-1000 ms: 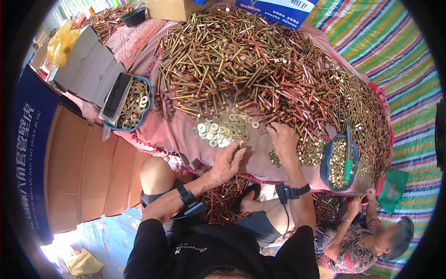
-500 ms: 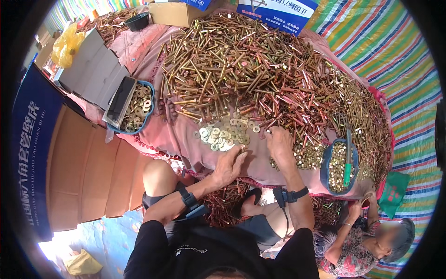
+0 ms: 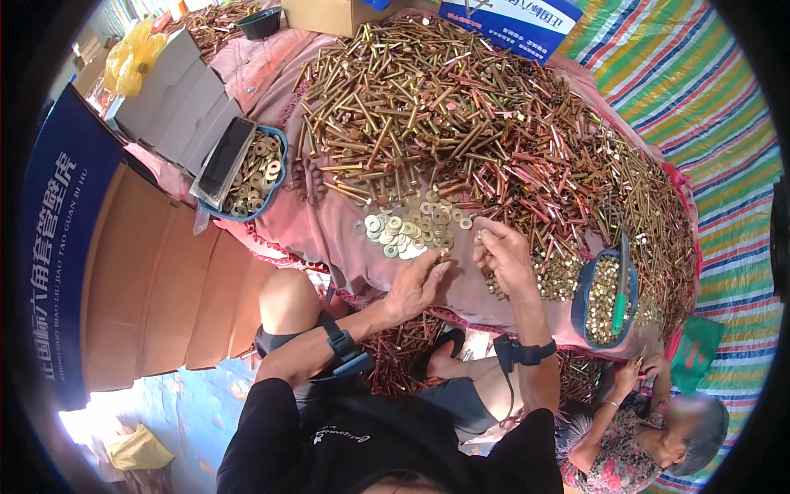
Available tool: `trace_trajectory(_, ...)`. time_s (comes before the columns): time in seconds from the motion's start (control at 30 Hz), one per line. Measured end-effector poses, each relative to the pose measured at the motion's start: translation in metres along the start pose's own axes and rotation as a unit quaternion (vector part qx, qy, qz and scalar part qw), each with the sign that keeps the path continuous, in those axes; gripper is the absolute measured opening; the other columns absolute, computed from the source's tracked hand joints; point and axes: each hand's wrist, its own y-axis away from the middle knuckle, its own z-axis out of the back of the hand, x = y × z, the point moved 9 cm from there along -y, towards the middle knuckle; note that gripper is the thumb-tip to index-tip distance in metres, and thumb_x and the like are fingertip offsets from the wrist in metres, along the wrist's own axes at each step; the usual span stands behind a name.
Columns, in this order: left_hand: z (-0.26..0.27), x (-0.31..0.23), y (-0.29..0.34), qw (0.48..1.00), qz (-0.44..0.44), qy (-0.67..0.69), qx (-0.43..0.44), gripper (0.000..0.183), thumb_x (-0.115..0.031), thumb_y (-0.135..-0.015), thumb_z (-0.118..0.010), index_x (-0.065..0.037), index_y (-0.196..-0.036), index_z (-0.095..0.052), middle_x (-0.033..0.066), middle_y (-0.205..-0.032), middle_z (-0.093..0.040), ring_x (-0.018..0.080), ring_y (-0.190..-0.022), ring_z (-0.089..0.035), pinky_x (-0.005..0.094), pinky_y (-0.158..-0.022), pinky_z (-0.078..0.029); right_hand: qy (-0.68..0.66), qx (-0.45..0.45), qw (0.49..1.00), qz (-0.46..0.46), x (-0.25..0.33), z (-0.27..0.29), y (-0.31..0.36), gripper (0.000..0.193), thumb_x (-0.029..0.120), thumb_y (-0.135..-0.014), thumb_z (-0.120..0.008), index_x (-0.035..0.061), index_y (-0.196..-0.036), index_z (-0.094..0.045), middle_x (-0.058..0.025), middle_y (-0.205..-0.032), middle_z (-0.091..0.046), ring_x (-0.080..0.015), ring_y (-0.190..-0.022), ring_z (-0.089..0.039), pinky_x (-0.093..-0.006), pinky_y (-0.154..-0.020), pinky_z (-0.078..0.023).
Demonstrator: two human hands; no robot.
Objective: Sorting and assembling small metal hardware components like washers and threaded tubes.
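Flat round washers (image 3: 401,235) lie in a loose pile on the pink cloth (image 3: 325,235) before me. At the near edge of that pile is my left hand (image 3: 418,284), its thumb and fingers drawn together; whatever they hold is too small to make out. My right hand (image 3: 504,253) hovers just right of the washers, fingers curled into a pinch, with the fingertip contents unclear. Beyond both hands rises a big heap of brassy and reddish hex bolts (image 3: 428,115). Small nuts (image 3: 558,278) are scattered to the right of my right wrist.
A blue tub of nuts (image 3: 586,317) with a green-handled tool (image 3: 619,313) stands at right. Another blue tub (image 3: 285,165) holds washers at left, a phone (image 3: 224,160) on its edge. Cartons (image 3: 164,280) flank the left; a co-worker (image 3: 617,445) sits lower right, hands together.
The whole view has shifted slightly. My right hand has drawn back from the bolts' edge, its fingers now more curled. My left hand stays by the washers.
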Motion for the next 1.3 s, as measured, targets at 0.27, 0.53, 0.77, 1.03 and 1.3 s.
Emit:
trace_trajectory(0.27,0.000,0.003,0.003,1.000,-0.023,0.001,-0.007,0.023,-0.013,-0.102,-0.061,-0.002,-0.123,-0.061,0.0170,-0.088,-0.069,0.0284,-0.076,-0.068,0.0367,-0.066,-0.054,-0.210,0.081,0.974,0.030,0.008,-0.032,0.019,0.032,0.013,-0.103,-0.063,-0.0045,-0.129,-0.061,-0.0088,-0.098,-0.067,-0.0154,-0.079,-0.068,-0.0263,-0.067,-0.055)
trace_trajectory(0.53,0.002,-0.016,-0.002,0.996,-0.082,0.027,-0.014,0.019,-0.010,-0.103,-0.060,-0.002,-0.120,-0.062,0.0108,-0.082,-0.066,0.0168,-0.070,-0.064,0.0311,-0.063,-0.052,0.086,0.063,0.978,0.177,0.050,-0.051,0.029,0.025,0.007,-0.099,-0.065,-0.0028,-0.122,-0.067,-0.0103,-0.103,-0.070,-0.0167,-0.082,-0.069,-0.0285,-0.075,-0.056)
trace_trajectory(0.77,-0.001,-0.003,0.002,0.999,-0.035,0.014,0.019,0.018,-0.007,-0.101,-0.062,-0.001,-0.118,-0.062,0.0138,-0.083,-0.065,0.0243,-0.069,-0.064,0.0338,-0.062,-0.052,0.266,0.005,0.898,0.350,0.088,-0.066,0.052,0.022,0.003,-0.089,-0.073,-0.0003,-0.110,-0.068,-0.0137,-0.097,-0.067,-0.0238,-0.084,-0.070,-0.0346,-0.072,-0.057)
trace_trajectory(1.03,-0.004,-0.001,0.001,0.998,-0.036,0.033,0.036,0.022,-0.005,-0.098,-0.064,0.000,-0.120,-0.063,0.0173,-0.090,-0.067,0.0333,-0.075,-0.068,0.0384,-0.067,-0.054,0.239,-0.022,0.928,0.286,0.083,-0.062,0.054,0.018,0.007,-0.090,-0.076,0.0002,-0.102,-0.064,-0.0126,-0.092,-0.065,-0.0208,-0.075,-0.069,-0.0318,-0.063,-0.056)
trace_trajectory(1.3,-0.002,-0.005,0.001,0.997,-0.062,-0.017,0.033,0.020,-0.005,-0.096,-0.066,-0.001,-0.115,-0.062,0.0161,-0.083,-0.064,0.0336,-0.071,-0.066,0.0402,-0.063,-0.052,0.273,-0.008,0.894,0.355,0.097,-0.070,0.068,0.017,0.000,-0.092,-0.066,-0.0013,-0.108,-0.064,-0.0175,-0.099,-0.063,-0.0345,-0.085,-0.067,-0.0402,-0.074,-0.054)
